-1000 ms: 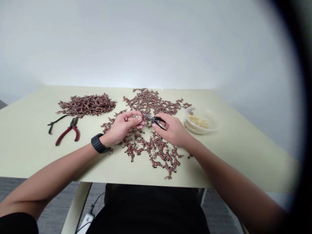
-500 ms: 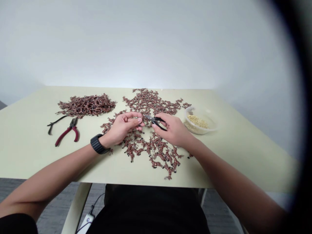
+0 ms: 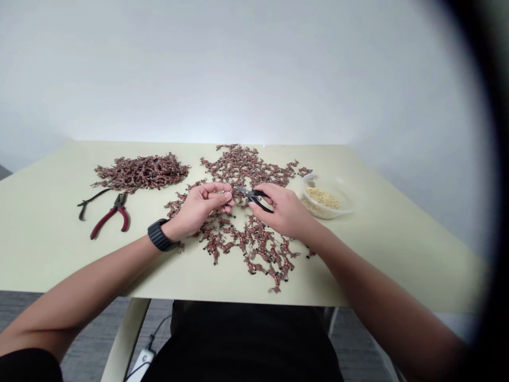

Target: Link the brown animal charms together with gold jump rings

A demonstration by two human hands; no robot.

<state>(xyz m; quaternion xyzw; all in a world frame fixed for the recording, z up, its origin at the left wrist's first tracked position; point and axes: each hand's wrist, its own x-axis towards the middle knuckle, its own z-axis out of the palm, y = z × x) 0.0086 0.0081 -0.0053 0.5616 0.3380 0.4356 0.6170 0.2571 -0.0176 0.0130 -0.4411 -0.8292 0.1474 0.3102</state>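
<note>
Over the spread of small brown deer figurines [image 3: 264, 246], my two hands meet near the table's middle. The thumb and fingers of my left hand [image 3: 204, 207] are pinched on a small brown figurine, mostly hidden, with only dark bits showing at the fingertips. My right hand [image 3: 284, 209] is closed round the black handles of small pliers [image 3: 254, 196]. The pliers' thin metal jaws point left, close to my left fingertips; whether they grip anything is too small to tell.
A denser heap of brown figurines [image 3: 143, 172] lies at the back left. In front of it are red-handled pliers [image 3: 109, 216] and a black-handled tool [image 3: 93, 199]. A clear plastic bowl [image 3: 345, 207] holding small gold pieces [image 3: 323, 198] stands to the right, on the pale table [image 3: 397, 249].
The pliers and my right hand have shifted very slightly to the right, their jaws drawing a little away from my left fingertips. My left hand stays in place.
</note>
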